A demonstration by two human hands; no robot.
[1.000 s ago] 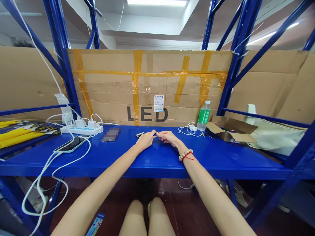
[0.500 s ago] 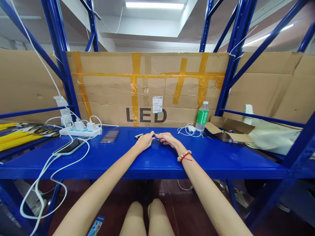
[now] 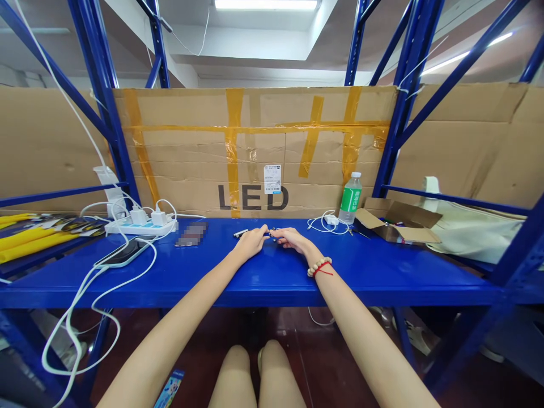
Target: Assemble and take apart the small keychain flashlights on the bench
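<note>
My left hand (image 3: 251, 243) rests low over the blue tabletop (image 3: 272, 277), its fingers bent and drawn together at the tips. Facing it, my right hand (image 3: 292, 239) has thumb and forefinger pinched close to the left fingertips. Whatever they hold is too small to make out. Some tiny dark and shiny pieces (image 3: 274, 240) show beneath the right fingers, partly hidden. A slim black and silver pen-like item (image 3: 240, 233) lies just behind the left hand. Beads and a red string (image 3: 319, 267) circle my right wrist.
At left are a white power strip (image 3: 140, 226) with plugs, a phone (image 3: 121, 254) and looping white cables. A white charger (image 3: 330, 220), a water bottle (image 3: 350, 198) and an open cardboard box (image 3: 399, 221) stand at right. Behind rises a cardboard panel (image 3: 191, 158).
The camera view has shifted very slightly. Both hands stay together at the same spot, with only a small change in the right fingers.
</note>
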